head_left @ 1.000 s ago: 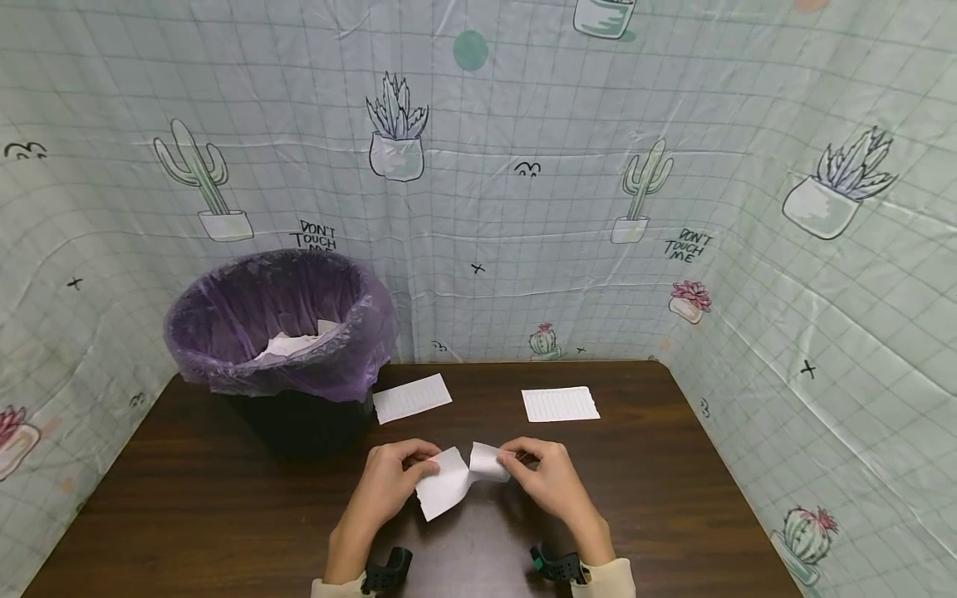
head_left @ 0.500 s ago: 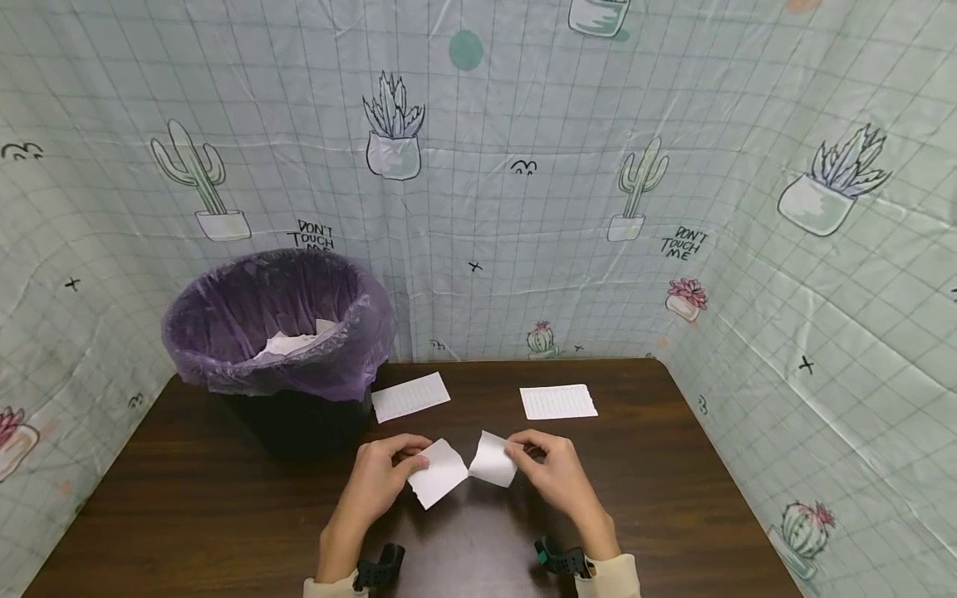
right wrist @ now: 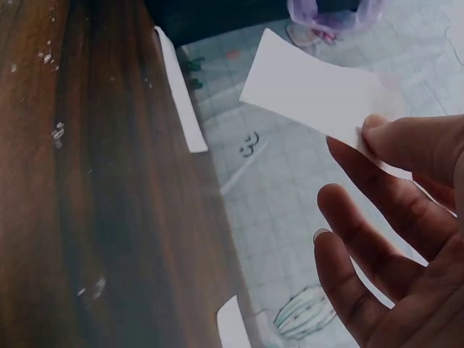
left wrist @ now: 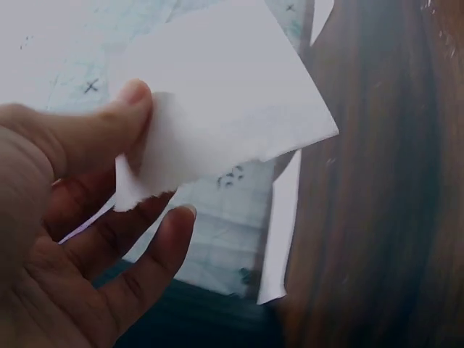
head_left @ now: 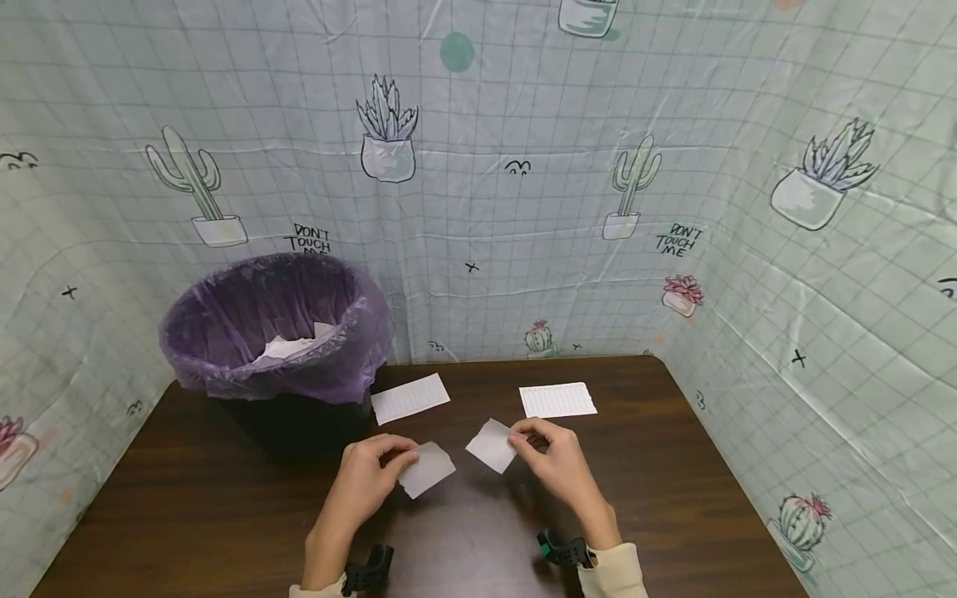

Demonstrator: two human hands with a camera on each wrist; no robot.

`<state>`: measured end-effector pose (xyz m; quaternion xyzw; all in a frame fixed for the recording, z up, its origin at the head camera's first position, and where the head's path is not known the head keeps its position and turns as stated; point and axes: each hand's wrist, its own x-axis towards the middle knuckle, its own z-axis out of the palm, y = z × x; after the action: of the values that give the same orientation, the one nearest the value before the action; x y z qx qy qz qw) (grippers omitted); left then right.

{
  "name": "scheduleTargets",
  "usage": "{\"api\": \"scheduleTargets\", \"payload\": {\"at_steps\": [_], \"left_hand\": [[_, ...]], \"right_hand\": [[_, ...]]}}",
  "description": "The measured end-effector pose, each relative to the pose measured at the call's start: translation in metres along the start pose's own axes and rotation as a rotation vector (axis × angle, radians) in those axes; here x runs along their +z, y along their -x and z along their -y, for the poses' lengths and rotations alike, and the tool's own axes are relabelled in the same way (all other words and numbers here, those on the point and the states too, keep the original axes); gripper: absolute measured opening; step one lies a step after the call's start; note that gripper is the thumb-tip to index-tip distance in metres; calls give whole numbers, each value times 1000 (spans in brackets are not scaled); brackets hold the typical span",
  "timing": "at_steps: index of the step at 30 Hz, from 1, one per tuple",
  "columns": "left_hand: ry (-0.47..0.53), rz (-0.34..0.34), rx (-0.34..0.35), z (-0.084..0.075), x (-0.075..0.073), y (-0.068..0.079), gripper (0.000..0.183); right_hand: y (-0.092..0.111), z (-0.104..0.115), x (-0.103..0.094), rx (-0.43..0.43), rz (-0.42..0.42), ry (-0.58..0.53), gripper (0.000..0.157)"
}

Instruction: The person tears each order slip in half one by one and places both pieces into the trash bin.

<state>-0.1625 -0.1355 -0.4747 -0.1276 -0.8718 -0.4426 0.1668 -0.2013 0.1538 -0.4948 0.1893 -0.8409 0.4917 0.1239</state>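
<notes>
My left hand (head_left: 368, 475) pinches a torn piece of white paper (head_left: 428, 470) between thumb and fingers. Its ragged lower edge shows in the left wrist view, where the left-hand paper (left wrist: 225, 87) spreads out past the thumb. A second torn paper piece (head_left: 492, 446) is pinched by my right hand (head_left: 555, 458), thumb on its near corner; the right wrist view shows this paper (right wrist: 312, 87) as a blank white sheet. A gap separates the two pieces. Both hands are above the dark wooden table, the right one just in front of a lined paper slip (head_left: 558, 400).
A black bin (head_left: 299, 423) with a purple liner (head_left: 359, 332) stands at the back left, with white paper scraps (head_left: 287, 346) inside. Another lined slip (head_left: 411, 399) lies beside it on the table (head_left: 187, 515). A patterned cloth (head_left: 478, 208) hangs behind the table.
The paper, joined at a narrow point between the hands before, is now in two separate pieces. My left hand has moved left and the pieces have drawn apart.
</notes>
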Motion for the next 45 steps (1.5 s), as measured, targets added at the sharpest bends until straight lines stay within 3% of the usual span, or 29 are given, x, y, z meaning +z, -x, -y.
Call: {"api": "scheduleTargets", "payload": {"at_steps": [9, 17, 19, 21, 24, 26, 30, 38, 45], "left_hand": [[-51, -11, 193, -8, -46, 5, 14], [-102, -66, 430, -36, -102, -7, 31], [-129, -80, 471, -43, -117, -10, 23], [-157, -98, 511, -49, -131, -14, 4], [-195, -119, 562, -56, -151, -19, 33], [-218, -145, 596, -61, -163, -24, 45], [-277, -202, 650, -69, -186, -34, 46], [-415, -276, 689, -80, -221, -54, 56], [-506, -266, 659, -68, -243, -68, 64]], "right_hand": [[-27, 21, 9, -156, 125, 16, 5], [-80, 63, 13, -394, 183, 34, 8], [-96, 78, 12, -470, 187, 58, 8], [-110, 93, 11, -531, 191, 81, 7], [-130, 115, 10, -594, 210, 83, 5], [-142, 128, 11, -611, 225, 80, 4], [-164, 153, 13, -621, 238, 56, 4], [-199, 190, 17, -579, 217, -19, 5], [-212, 204, 32, -542, 207, -47, 8]]}}
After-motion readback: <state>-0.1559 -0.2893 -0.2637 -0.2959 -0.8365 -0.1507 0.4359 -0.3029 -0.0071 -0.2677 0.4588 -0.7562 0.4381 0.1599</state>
